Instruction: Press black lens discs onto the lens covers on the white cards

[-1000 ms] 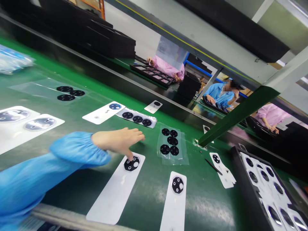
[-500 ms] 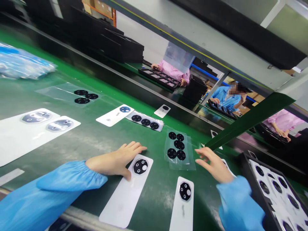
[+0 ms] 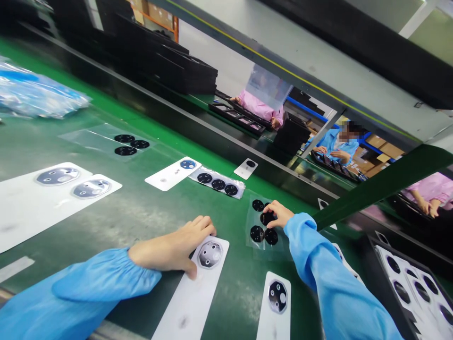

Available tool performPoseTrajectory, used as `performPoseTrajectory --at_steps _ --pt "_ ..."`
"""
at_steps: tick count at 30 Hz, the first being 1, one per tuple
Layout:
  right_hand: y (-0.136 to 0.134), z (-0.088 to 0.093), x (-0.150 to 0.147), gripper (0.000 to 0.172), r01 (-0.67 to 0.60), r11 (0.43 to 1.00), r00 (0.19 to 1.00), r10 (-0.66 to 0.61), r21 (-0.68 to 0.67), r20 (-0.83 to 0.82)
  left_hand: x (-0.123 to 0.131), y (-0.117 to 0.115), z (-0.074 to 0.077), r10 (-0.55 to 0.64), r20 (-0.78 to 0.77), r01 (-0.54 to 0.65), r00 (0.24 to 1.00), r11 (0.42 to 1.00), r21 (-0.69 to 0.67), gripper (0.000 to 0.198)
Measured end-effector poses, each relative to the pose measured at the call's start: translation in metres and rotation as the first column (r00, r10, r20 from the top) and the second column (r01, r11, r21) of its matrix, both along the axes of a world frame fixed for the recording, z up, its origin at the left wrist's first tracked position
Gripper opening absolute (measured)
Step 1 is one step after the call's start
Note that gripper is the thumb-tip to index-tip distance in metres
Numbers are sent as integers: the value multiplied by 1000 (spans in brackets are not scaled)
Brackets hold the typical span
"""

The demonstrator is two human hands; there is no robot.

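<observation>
My left hand [image 3: 177, 245] rests at the upper left edge of a white phone back panel [image 3: 198, 297], thumb on its face and fingers curled at its top corner. Beside the fingers lies the panel's octagonal camera area [image 3: 210, 255], silvery in the light. My right hand [image 3: 279, 213] reaches over a clear film sheet [image 3: 253, 222] bearing several black camera-shaped stickers [image 3: 257, 233]. Its thumb and fingers pinch at the middle black sticker; whether that has lifted from the film I cannot tell. A second white panel [image 3: 272, 321] lies at the front, below the right hand.
More white panels [image 3: 60, 208] lie at left, with another [image 3: 166, 179] behind. Black stickers lie on a short strip [image 3: 244, 190] and another film [image 3: 85, 137]. A bag pile [image 3: 38, 94] is far left. A black tray [image 3: 371, 264] of panels stands right, near a green post [image 3: 385, 182].
My right hand has moved left onto the film sheet and its fingers have closed at a black sticker. The left hand stays at its panel. The view has shifted slightly.
</observation>
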State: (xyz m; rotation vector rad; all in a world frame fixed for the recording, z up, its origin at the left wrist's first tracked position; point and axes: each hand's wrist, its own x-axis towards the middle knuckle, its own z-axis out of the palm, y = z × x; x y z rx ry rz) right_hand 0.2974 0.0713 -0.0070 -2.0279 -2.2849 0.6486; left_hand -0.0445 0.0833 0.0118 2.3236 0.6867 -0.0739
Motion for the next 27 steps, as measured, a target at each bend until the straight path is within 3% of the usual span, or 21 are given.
performPoseTrajectory --at_steps 7,12,19,27 --pt "8 -6 -1 21 9 1000 999 -10 20 49 -1 0 -3 -3 42 3 999 1000 7 56" --pt "1 0 -8 21 2 997 998 -7 73 69 -2 0 -6 -19 37 17 999 999 39 57" --pt "-21 9 -21 42 -16 984 997 1 179 80 0 0 -4 14 1 -14 1000 1000 10 64" --pt "-28 7 -20 53 -99 967 991 75 234 107 0 1 -6 -13 45 10 999 998 61 57"
